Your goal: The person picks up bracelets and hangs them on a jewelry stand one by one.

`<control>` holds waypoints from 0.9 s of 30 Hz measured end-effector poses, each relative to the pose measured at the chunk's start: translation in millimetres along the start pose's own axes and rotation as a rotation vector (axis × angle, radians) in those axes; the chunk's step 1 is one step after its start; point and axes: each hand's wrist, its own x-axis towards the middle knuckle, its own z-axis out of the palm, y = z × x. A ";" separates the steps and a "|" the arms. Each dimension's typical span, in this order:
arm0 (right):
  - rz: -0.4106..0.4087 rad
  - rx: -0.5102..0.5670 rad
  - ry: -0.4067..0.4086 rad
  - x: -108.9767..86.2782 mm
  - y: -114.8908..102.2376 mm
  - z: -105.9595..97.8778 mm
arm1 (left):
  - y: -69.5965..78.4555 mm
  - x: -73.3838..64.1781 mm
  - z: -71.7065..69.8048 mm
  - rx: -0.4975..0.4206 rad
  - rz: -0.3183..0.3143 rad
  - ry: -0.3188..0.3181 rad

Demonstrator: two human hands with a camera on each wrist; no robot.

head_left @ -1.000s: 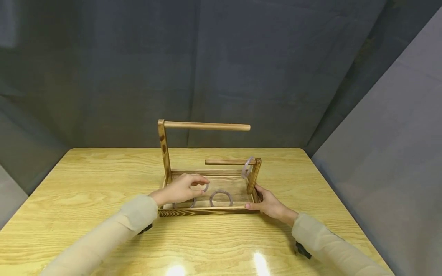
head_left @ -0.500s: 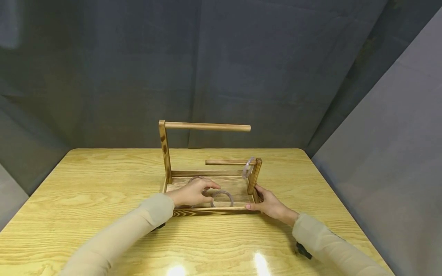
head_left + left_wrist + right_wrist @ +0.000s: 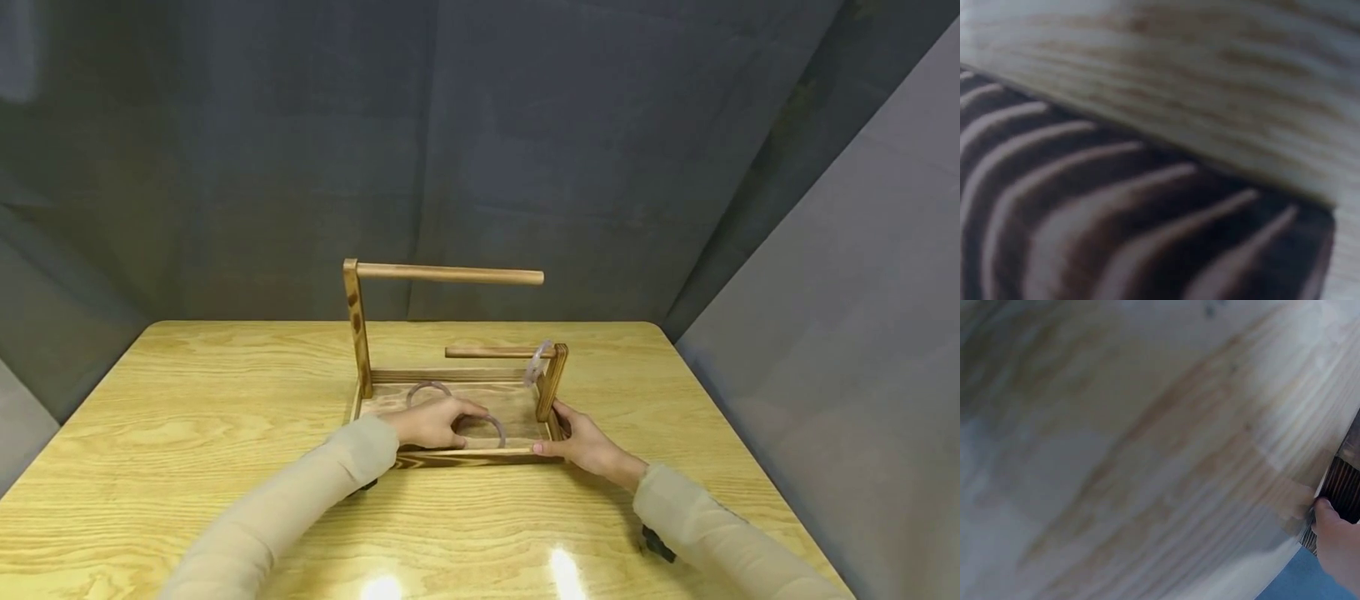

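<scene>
My left hand (image 3: 431, 422) reaches over the front rim into a wooden tray stand (image 3: 480, 457), fingers and thumb spread apart at the left side of a pale lilac bangle (image 3: 501, 429). Farther back in the tray lies another bangle (image 3: 427, 385), its near part covered by that hand. A lilac bangle (image 3: 535, 368) hangs on the lower dowel (image 3: 487, 352), close to its post. With the thumb on the front rim and fingers behind the post, my right hand (image 3: 592, 446) grips the tray's right end. In the right wrist view the thumb (image 3: 1327, 512) presses on the dark striped wood.
An upper dowel (image 3: 450, 273) juts right from the tall left post (image 3: 357, 329), above the tray. The stand rests on a yellow wood-grain table (image 3: 247, 400). Dark cloth (image 3: 480, 167) hangs behind it. Close-up, the left wrist view shows the tray's striped front wall (image 3: 1116, 219).
My left hand has moved right and slightly down, from the tray's left part to the front bangle, uncovering the back bangle and hiding the front-left one. The right hand keeps its place.
</scene>
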 end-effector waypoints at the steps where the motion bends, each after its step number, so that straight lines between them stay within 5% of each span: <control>1: 0.000 0.004 0.000 0.0 0.1 0.3 | 0.9 0.0 0.1 -0.001 -0.010 -0.002; 27: -0.010 0.008 -0.015 0.7 2.0 -0.9 | 2.4 15.5 2.0 0.113 -0.084 0.156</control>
